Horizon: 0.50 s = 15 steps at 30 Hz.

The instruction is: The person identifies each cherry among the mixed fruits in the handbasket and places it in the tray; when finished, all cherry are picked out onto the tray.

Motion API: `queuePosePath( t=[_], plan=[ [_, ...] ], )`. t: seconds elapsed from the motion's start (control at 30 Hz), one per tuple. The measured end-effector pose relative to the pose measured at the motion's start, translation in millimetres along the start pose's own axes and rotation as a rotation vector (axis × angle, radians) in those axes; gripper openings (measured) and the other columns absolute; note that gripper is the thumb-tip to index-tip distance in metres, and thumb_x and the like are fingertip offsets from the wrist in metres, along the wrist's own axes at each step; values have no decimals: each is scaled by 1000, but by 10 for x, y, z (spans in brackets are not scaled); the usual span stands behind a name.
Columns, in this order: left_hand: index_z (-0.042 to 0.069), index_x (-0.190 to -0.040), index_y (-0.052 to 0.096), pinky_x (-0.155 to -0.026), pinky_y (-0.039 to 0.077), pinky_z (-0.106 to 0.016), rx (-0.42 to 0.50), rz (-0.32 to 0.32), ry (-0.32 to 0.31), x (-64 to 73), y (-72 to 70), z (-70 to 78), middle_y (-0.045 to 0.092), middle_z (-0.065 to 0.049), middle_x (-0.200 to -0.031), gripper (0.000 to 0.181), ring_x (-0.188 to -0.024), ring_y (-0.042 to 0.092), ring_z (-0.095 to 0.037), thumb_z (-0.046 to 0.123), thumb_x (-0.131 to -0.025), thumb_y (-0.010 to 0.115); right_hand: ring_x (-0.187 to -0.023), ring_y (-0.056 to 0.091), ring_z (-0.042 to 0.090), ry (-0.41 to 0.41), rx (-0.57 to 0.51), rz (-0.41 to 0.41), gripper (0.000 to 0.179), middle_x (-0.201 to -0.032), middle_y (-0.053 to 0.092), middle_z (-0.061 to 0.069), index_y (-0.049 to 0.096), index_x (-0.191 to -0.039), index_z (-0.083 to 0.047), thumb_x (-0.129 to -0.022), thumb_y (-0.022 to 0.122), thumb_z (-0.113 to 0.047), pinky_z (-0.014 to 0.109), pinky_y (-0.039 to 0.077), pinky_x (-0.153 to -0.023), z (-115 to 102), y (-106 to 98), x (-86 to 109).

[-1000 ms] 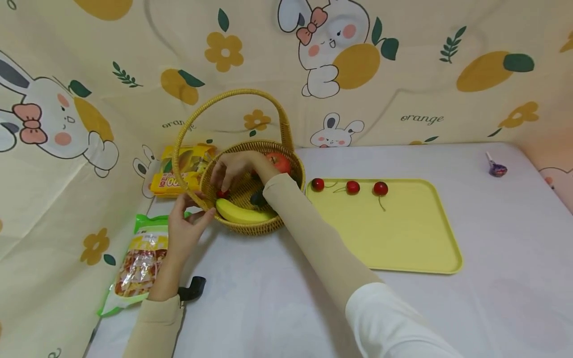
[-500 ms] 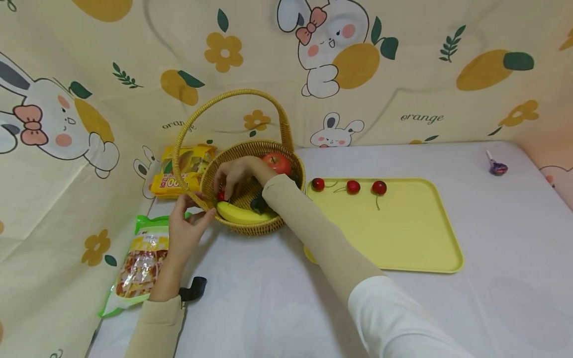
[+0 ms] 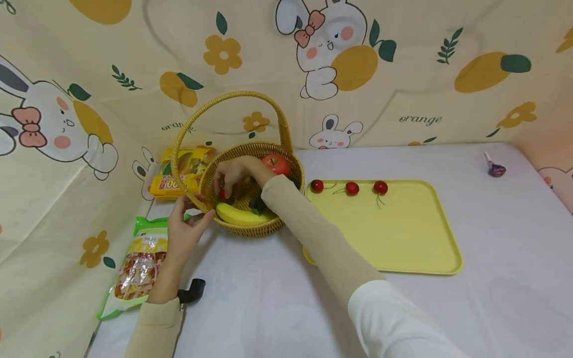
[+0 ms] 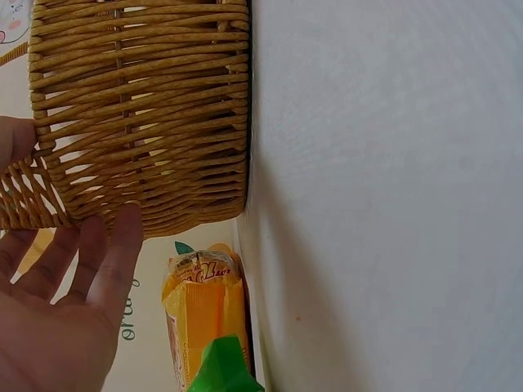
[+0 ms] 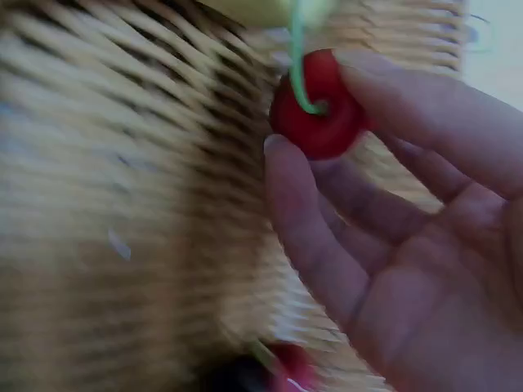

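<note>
In the right wrist view, my right hand (image 5: 425, 245) pinches a red cherry (image 5: 331, 135) with a green stem between thumb and fingertip. In the head view this hand (image 3: 237, 174) is inside the yellow wicker basket (image 3: 250, 230), above a banana (image 3: 239, 215) and left of a red apple (image 3: 276, 164). Low in the right wrist view is another red, stemmed fruit (image 5: 294, 363), blurred, beside something dark. My left hand (image 3: 184, 236) holds the basket at its left rim by the handle base, its fingers against the woven wall (image 4: 155, 163) in the left wrist view.
A yellow tray (image 3: 385, 238) on the right bears three cherries (image 3: 352, 188) along its far edge. Behind the basket's left side lies a yellow snack packet (image 3: 179, 174); a green-edged bag (image 3: 141, 263) lies by the left forearm. A lollipop (image 3: 496, 169) sits far right.
My right hand shifts only slightly inside the basket, with the red cherry at its fingertips. My left hand stays at the basket's rim. The view shifts a little.
</note>
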State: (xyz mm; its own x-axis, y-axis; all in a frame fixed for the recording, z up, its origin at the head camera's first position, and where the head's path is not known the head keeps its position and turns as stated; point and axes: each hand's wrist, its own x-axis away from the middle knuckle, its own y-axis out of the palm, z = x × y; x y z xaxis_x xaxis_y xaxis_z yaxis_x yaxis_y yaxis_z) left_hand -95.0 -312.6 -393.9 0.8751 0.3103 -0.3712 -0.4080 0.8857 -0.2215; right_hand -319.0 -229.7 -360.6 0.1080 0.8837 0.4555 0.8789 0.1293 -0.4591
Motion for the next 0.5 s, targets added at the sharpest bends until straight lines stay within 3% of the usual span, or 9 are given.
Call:
queuePosePath(
  t=[0.17, 0.3, 0.43, 0.5],
  plan=[
    [-18, -126, 48, -82, 56, -18, 7, 2, 5, 3, 9, -2, 51, -33, -120, 46, -106, 52, -31, -15, -84, 68, -94, 65, 24, -118, 52, 120, 31, -114, 65, 12, 68, -120, 1, -89, 71, 2, 37, 58, -84, -154, -87, 292],
    [-17, -125, 49, -82, 56, -19, 4, 7, 15, 2, 1, -38, 52, -30, -120, 46, -107, 51, -31, -15, -84, 69, -98, 62, 22, -305, 64, 248, 32, -112, 64, 10, 66, -119, 1, -88, 73, -1, 31, 56, -86, -225, -134, 790],
    [-18, -124, 49, -81, 56, -17, -7, 11, 19, 13, 22, -12, 53, -31, -119, 44, -105, 52, -29, -15, -84, 68, -98, 57, 20, -446, 87, 413, 29, -111, 64, 6, 66, -115, -1, -88, 75, -5, 30, 53, -89, 11, -95, 1453],
    [-19, -124, 48, -81, 56, -17, -14, 10, 18, 17, 41, 21, 52, -33, -119, 44, -105, 52, -30, -16, -84, 68, -97, 58, 22, -435, 77, 487, 28, -112, 63, 6, 66, -114, -2, -87, 75, -5, 32, 54, -87, 265, -38, 1818]
  ],
)
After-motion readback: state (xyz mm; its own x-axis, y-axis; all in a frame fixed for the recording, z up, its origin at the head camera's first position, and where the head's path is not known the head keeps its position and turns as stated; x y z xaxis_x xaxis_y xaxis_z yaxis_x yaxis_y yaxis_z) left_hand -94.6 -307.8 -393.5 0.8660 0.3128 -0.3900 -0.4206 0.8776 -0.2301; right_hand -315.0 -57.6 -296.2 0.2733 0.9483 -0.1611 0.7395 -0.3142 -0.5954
